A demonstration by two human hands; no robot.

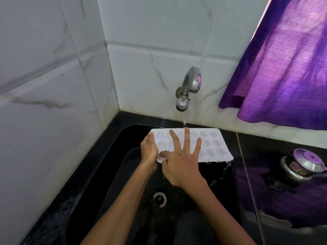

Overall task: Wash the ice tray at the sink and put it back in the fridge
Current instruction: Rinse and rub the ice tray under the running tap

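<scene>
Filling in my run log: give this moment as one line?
stage: rinsing | ice tray under running tap | left hand grips end | right hand rubs top

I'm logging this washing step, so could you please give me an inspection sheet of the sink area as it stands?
Surface: black sink with a metal drain, set in a black counter.
Job's things: white ice tray held over the basin, under water running from the tap; water spills off its right corner.
Clutter: a metal pressure cooker on the counter at right.
Grippers: left hand grips the tray's left edge; right hand lies on the tray, fingers spread.
Cables: a thin cord crosses the counter.
Surroundings: white marbled tile walls, purple curtain at right.
</scene>
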